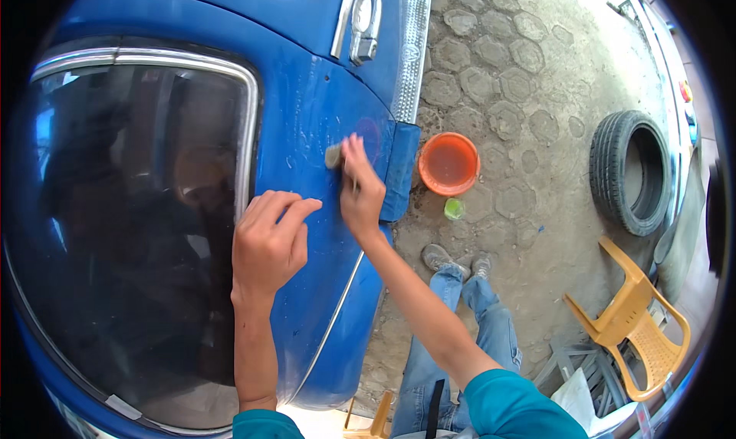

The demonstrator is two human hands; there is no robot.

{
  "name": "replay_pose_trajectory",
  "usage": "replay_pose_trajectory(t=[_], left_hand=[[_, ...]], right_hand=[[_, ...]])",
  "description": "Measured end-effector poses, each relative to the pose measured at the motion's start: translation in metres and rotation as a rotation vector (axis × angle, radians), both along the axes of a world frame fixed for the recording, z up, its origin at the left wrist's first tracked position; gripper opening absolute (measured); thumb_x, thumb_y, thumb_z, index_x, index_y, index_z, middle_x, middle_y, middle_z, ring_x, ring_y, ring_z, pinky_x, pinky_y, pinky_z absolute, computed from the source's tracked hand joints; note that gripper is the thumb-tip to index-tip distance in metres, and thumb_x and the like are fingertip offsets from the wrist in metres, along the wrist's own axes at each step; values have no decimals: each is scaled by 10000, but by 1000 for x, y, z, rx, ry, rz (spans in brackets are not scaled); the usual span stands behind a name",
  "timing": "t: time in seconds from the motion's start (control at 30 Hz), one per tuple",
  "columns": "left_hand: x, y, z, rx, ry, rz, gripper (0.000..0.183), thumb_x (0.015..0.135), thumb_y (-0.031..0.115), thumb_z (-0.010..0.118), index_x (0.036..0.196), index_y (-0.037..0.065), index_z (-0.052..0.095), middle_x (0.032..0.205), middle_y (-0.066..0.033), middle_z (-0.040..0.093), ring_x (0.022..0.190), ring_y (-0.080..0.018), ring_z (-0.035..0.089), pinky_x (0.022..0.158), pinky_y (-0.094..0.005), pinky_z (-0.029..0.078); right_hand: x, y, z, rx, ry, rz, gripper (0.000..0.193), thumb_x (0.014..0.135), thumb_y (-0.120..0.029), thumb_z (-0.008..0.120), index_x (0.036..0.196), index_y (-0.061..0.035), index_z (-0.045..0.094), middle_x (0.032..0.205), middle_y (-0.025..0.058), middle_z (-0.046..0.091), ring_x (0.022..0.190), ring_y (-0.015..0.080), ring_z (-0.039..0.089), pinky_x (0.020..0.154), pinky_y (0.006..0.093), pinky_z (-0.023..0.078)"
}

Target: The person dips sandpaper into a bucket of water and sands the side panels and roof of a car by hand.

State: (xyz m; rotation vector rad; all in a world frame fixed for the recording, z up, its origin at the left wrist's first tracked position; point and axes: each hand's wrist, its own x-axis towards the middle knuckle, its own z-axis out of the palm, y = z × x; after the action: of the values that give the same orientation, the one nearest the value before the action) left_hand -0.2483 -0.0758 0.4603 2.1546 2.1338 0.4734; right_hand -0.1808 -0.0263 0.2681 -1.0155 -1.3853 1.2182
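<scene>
My right hand point(359, 186) is pressed against the blue car body panel point(307, 147) between the rear window and the door. Under its fingers a small grey-beige pad point(333, 156) sticks out on the left, like folded sandpaper or a sponge; most of it is hidden. Wet streaks and pale scuffs mark the paint around it. My left hand point(268, 243) is beside the chrome window trim point(251, 124), fingers loosely bent and apart, holding nothing. The dark rear window point(138, 232) lies to its left.
On the hexagonal paving point(510, 121) right of the car stands an orange bucket point(448, 163) of murky liquid, with a small green cup point(454, 208) below it. A tire point(630, 172) and a tipped yellow plastic chair point(632, 324) are farther right. My shoes point(445, 259) stand near the car.
</scene>
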Motion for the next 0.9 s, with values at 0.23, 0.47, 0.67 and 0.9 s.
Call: replay_pose_trajectory(t=[0.23,0.47,0.67,0.9], left_hand=[[-1,0,34,78,101,12,348,661,-125,545,911,41,721,838,-111,631,727,-274,613,629,-347,483],[-13,-5,65,224,129,119,354,679,-153,499,885,36,717,806,-92,627,621,-171,577,514,-274,413],[-19,-14,70,178,46,143,325,710,-151,486,880,21,703,814,-83,641,618,-159,579,526,-258,430],[-16,-7,71,174,19,137,312,740,-146,480,891,13,702,819,-97,650,625,-161,596,529,-262,437]], right_hand=[[-9,-7,66,263,235,215,452,824,6,657,1265,-93,661,1388,151,575,1361,348,469,1078,442,437],[-32,47,54,330,106,-153,367,703,-31,768,1046,-160,765,1011,94,692,982,284,622,798,353,527],[-16,-18,61,197,136,18,307,737,-12,751,1015,-140,776,883,89,688,802,259,633,710,337,517],[-27,58,72,370,185,-72,431,709,36,705,1105,-131,738,909,128,673,849,294,656,729,380,518]])
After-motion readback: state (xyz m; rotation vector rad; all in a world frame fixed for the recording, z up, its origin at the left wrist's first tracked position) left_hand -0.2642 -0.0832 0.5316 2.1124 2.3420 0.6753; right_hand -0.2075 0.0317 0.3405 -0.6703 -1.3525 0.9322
